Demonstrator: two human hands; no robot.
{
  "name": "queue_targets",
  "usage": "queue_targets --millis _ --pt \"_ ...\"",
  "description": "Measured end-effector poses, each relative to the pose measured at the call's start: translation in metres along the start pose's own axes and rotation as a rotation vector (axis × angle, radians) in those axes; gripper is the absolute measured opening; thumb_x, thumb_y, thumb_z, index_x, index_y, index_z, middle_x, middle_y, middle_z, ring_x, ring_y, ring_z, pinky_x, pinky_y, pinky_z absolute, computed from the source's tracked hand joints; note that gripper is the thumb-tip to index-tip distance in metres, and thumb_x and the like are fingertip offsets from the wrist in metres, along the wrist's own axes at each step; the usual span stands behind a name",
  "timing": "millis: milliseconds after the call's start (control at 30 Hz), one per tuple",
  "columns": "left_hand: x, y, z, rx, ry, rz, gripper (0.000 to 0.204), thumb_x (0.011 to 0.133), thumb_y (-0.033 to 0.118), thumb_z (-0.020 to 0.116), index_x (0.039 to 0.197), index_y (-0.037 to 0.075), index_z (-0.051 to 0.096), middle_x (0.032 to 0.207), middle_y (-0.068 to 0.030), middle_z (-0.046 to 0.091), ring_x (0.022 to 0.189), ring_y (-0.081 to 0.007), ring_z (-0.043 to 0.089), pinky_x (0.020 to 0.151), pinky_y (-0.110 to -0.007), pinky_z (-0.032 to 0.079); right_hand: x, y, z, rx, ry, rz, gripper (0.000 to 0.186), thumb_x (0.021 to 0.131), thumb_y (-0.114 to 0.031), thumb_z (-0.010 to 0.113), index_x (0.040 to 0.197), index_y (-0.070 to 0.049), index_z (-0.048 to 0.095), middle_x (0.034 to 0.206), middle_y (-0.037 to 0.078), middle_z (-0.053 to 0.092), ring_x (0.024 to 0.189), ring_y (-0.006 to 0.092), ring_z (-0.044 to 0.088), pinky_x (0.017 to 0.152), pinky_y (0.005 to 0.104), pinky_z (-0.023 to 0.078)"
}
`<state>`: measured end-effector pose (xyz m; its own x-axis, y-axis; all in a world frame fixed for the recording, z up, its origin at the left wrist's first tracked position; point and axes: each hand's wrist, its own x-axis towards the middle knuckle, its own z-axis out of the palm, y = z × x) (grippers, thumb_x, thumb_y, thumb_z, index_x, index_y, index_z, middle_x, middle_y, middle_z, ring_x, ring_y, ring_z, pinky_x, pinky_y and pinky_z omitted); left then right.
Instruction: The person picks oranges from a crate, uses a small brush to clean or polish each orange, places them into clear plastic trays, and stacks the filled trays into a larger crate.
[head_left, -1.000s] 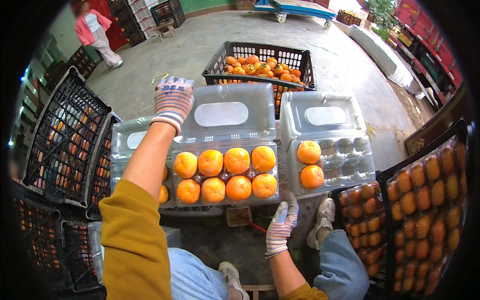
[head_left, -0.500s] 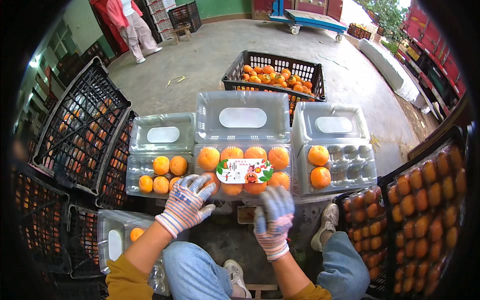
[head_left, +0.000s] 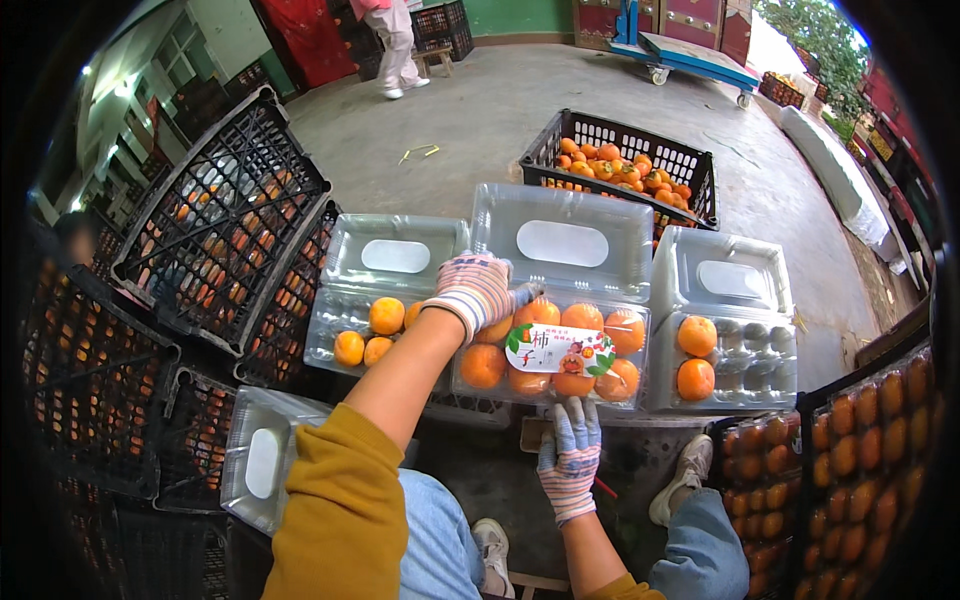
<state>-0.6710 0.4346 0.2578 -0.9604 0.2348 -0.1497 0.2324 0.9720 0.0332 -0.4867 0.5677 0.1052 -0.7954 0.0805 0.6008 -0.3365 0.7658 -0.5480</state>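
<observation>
My left hand [head_left: 475,298], in a striped glove, has its fingers curled over the back left corner of a closed clear box of persimmons [head_left: 485,367] with a white printed label [head_left: 535,348]. My right hand [head_left: 570,460], also gloved, has its fingers stretched up against that box's front edge. Behind the box is a clear lid [head_left: 615,205]. An open tray partly filled with persimmons [head_left: 348,347] lies left, partly behind my left arm; another tray [head_left: 760,390] on the right holds two persimmons in its left cups. A clear container [head_left: 262,463] sits lower left.
A black crate of loose persimmons [head_left: 620,170] stands behind. Filled crates flank me at left [head_left: 220,215] and right [head_left: 865,450]. A person [head_left: 390,40] in pink is at the back; another person's blurred head [head_left: 78,240] is at left. A blue trolley [head_left: 690,60] stands back right.
The middle box's persimmons, bare a second ago, are covered by a labelled lid. My left hand moved to the back left corner, my right to the front edge. The view has shifted.
</observation>
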Motion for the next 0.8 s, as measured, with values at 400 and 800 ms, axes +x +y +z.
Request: queue_targets --millis 400,800 --pt "-0.106 -0.031 0.089 -1.652 0.11 -0.171 0.052 0.068 0.018 0.075 0.107 0.0 0.046 0.094 -0.0048 0.054 0.081 -0.0112 0.05 0.072 -0.024 0.045 0.004 -0.005 -0.008 0.078 0.035 0.081 0.037 0.067 -0.003 0.056 0.105 -0.003 0.056 0.112 0.018 0.054 0.106 0.0387 0.048 0.092 0.044 0.038" --pt "-0.098 -0.002 0.094 -2.214 0.073 -0.156 0.054 0.063 0.018 0.076 0.108 0.004 0.049 0.093 -0.004 0.058 0.08 -0.0149 0.059 0.066 -0.027 0.05 -0.018 -0.022 0.002 1.632 0.035 1.03 0.073 0.084 -0.05 0.047 0.13 0.003 0.027 0.131 0.021 0.035 0.118 0.033 0.038 0.099 0.0408 0.031"
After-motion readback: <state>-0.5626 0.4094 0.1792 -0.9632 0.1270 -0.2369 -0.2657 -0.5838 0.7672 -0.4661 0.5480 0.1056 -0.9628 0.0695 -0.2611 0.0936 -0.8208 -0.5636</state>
